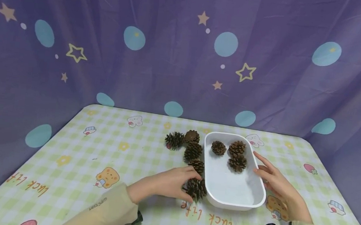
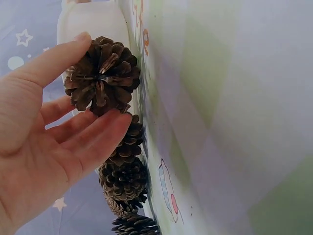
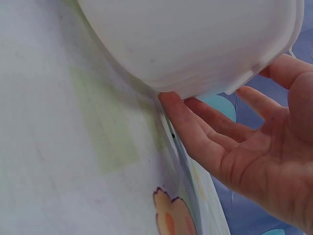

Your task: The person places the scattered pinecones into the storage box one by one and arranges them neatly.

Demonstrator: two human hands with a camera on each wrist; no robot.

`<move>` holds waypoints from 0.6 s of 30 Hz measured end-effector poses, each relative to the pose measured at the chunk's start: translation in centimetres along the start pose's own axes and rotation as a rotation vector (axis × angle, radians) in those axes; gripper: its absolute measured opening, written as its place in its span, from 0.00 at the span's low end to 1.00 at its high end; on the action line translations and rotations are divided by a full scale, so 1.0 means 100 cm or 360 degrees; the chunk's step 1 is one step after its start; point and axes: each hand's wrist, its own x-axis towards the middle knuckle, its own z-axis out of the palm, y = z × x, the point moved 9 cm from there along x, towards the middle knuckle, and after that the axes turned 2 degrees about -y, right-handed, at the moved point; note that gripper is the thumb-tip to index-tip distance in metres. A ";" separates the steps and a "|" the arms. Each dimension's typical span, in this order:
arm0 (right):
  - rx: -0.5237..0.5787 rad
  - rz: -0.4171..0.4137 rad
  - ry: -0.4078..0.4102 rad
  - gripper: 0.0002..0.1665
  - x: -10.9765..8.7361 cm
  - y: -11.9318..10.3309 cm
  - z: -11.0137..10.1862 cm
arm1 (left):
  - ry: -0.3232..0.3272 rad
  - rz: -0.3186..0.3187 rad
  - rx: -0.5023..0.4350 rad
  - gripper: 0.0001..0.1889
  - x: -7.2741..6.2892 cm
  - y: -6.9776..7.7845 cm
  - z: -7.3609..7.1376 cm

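My left hand (image 1: 172, 182) holds the nearest brown pine cone (image 1: 197, 190) between thumb and fingers, close to the left side of a white rectangular container (image 1: 231, 206). In the left wrist view the scales of this pine cone (image 2: 105, 76) face the camera, with the thumb on one side and fingers on the other. My right hand (image 1: 276, 181) touches the container's right side with fairly straight fingers. The right wrist view shows its fingertips against the container's outer wall (image 3: 195, 54). Inside the container, toward the back, lie three pine cones (image 1: 237, 163).
Several more pine cones (image 1: 193, 151) stand in a curved row left of the container. Beneath everything is a green-and-white checked tablecloth (image 1: 76, 175) with printed cartoons. A purple curtain (image 1: 170, 79) hangs behind the table's far edge.
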 end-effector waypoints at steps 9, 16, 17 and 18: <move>0.0024 0.0017 0.0006 0.39 0.001 0.002 0.000 | 0.0004 -0.0031 -0.0008 0.32 -0.004 -0.003 -0.007; 0.0006 0.0027 0.0021 0.40 0.000 0.002 0.000 | 0.0038 -0.0015 0.0006 0.31 -0.009 -0.002 -0.021; 0.0004 0.0029 0.0024 0.40 0.000 0.002 -0.001 | 0.0043 -0.0013 0.0006 0.31 -0.010 -0.002 -0.022; 0.0001 0.0025 0.0019 0.40 0.000 0.001 -0.001 | 0.0047 -0.0013 0.0004 0.30 -0.010 -0.002 -0.023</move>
